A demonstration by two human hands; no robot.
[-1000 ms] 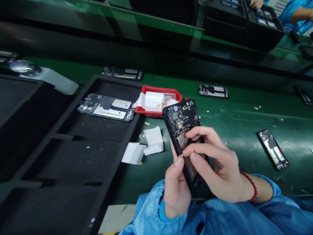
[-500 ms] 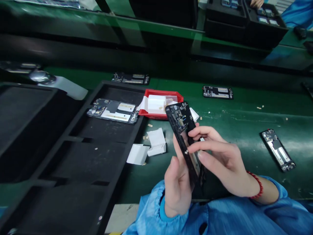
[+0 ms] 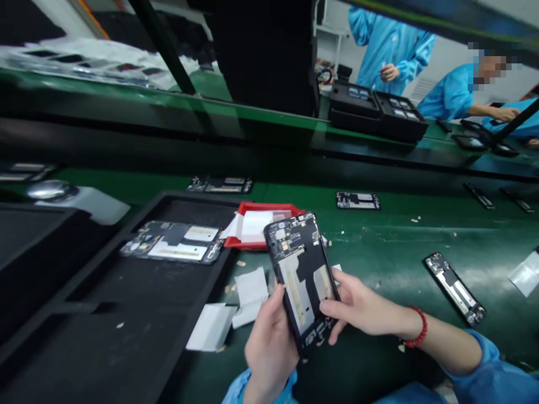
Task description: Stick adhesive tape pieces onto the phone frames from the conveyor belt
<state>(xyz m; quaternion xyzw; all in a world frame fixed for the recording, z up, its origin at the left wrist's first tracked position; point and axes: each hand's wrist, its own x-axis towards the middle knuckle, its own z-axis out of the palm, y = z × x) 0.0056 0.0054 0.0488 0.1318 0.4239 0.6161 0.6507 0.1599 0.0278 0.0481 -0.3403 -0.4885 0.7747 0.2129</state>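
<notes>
Close to the near edge, the left hand (image 3: 269, 342) and the right hand (image 3: 357, 308) both grip one opened phone (image 3: 301, 275). It is held above the green belt (image 3: 387, 247), tilted, with its bare inside facing up. The circuit board sits at its far end, and pale metal plates run down its middle. The left hand is wrapped around the phone's near left edge and lower end, with the thumb along the side. The right hand clamps the near right edge: the thumb presses on the face by a plate, and the other fingers curl beneath. A red bead bracelet (image 3: 419, 335) circles the right wrist, above a blue sleeve (image 3: 484, 370).

Just beyond the phone, a red bin (image 3: 290, 211) holds white paper. Two white slips (image 3: 250, 289) lie on the belt to the left of the hands, near the edge of a black foam tray (image 3: 126, 303). A second open phone (image 3: 172, 247) lies flat in the tray's far compartment. Three more open phones rest on the belt, well apart: one far left (image 3: 221, 184), one far middle (image 3: 357, 200) and one to the right (image 3: 453, 287). On the far side, black trays (image 3: 377, 109) sit on a higher shelf. Behind them are other people in blue coats (image 3: 389, 45), and their hands are well apart from this phone.
</notes>
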